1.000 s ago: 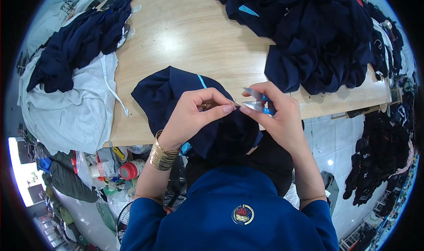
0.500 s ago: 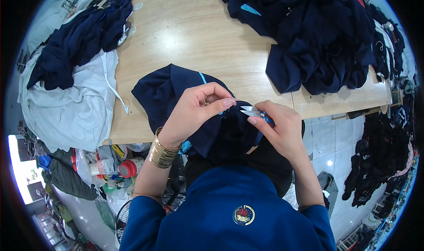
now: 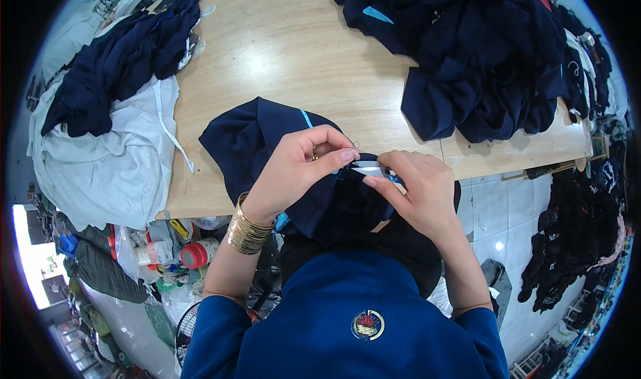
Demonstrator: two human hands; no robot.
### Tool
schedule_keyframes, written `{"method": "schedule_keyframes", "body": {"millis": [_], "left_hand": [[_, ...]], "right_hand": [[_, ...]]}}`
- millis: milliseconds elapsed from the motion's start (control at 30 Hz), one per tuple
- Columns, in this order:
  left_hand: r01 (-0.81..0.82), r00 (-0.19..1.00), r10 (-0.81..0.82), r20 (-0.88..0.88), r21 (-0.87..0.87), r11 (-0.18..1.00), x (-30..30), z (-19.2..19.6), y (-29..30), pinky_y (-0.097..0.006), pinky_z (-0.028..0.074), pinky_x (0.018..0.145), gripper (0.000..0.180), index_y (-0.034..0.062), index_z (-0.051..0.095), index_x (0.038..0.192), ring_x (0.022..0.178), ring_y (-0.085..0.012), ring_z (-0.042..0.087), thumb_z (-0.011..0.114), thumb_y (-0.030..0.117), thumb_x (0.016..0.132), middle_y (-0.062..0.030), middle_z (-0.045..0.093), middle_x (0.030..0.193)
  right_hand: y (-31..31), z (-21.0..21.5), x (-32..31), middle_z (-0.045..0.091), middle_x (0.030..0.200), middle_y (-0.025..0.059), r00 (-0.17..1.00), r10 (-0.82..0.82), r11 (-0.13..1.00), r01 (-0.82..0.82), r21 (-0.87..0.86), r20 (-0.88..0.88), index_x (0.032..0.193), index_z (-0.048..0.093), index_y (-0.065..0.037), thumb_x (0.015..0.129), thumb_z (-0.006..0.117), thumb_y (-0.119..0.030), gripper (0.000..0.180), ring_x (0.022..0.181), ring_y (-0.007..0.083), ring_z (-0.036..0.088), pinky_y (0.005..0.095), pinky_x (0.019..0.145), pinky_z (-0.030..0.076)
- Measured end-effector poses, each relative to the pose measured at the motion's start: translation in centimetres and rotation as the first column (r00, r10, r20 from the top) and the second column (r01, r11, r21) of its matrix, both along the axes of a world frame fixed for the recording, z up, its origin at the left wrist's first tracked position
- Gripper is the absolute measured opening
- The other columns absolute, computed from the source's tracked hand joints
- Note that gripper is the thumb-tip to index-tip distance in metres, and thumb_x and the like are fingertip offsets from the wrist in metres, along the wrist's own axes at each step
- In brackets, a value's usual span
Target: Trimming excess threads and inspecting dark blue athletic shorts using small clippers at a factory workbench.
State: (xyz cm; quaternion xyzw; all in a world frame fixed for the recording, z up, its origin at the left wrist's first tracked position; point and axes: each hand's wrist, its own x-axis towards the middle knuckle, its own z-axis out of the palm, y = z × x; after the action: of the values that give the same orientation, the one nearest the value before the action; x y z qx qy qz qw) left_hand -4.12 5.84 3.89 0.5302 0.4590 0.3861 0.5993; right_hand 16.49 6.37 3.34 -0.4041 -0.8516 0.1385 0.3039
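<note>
A navy garment with light blue strips lies over the near table edge and onto my lap. Thumb and forefinger of my left hand pinch its edge, where a thin loop of thread sticks up. Gold bangles circle that wrist. My right hand grips small thread snips with silver blades and a blue handle. The blades point left and reach the cloth just beside my left fingertips. My right fingers partly cover the handle.
A large navy garment heap covers the far right of the wooden table. Navy pieces and a whitish cloth lie at left. Below the table's left edge sit bottles and a red-lidded jar. Dark clothes lie at right.
My right hand has moved slightly left, bringing the snips' blades to the cloth by my left fingertips. The blades look closer together. My left hand stays almost still.
</note>
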Motion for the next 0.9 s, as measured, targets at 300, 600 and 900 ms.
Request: {"method": "schedule_keyframes", "body": {"millis": [300, 600, 900], "left_hand": [[-0.035, 0.998, 0.034, 0.043, 0.013, 0.999, -0.1, -0.2, 0.1, -0.021, 0.046, 0.076, 0.010, -0.0005, 0.060, 0.088, 0.085, -0.0102, 0.061, 0.057, 0.009, 0.088, -0.0114, 0.067, 0.093], [-0.137, 0.941, 0.226, -0.252, 0.328, 0.935, 0.0, -0.4, 0.4, -0.020, 0.049, 0.070, 0.009, -0.0005, 0.067, 0.088, 0.076, -0.0092, 0.062, 0.064, 0.007, 0.082, -0.0063, 0.067, 0.083], [-0.131, 0.953, 0.209, -0.220, 0.323, 0.937, 0.5, 0.0, 0.4, -0.020, 0.049, 0.069, 0.009, 0.0001, 0.067, 0.088, 0.075, -0.0094, 0.063, 0.064, 0.007, 0.082, -0.0067, 0.067, 0.082]], "right_hand": [[0.2, 0.1, 0.6, 0.057, 0.062, 0.0060, 0.998, -0.059, 0.990, 0.055, -0.127, -0.025, 0.078, 0.060, -0.007, 0.080, 0.065, -0.033, 0.027, 0.056, 0.0201, 0.057, 0.0291, 0.050, 0.041], [-0.3, -1.5, 0.0, 0.057, 0.061, 0.0069, 0.993, -0.103, 0.970, 0.089, -0.228, -0.050, 0.083, 0.061, -0.006, 0.082, 0.063, -0.033, 0.028, 0.053, 0.0200, 0.056, 0.0293, 0.050, 0.040], [0.1, -1.2, -1.0, 0.056, 0.063, 0.0036, 0.992, -0.090, 0.995, 0.088, 0.036, 0.082, 0.080, 0.059, -0.009, 0.080, 0.063, -0.036, 0.027, 0.059, 0.0193, 0.057, 0.0304, 0.054, 0.043]]}}
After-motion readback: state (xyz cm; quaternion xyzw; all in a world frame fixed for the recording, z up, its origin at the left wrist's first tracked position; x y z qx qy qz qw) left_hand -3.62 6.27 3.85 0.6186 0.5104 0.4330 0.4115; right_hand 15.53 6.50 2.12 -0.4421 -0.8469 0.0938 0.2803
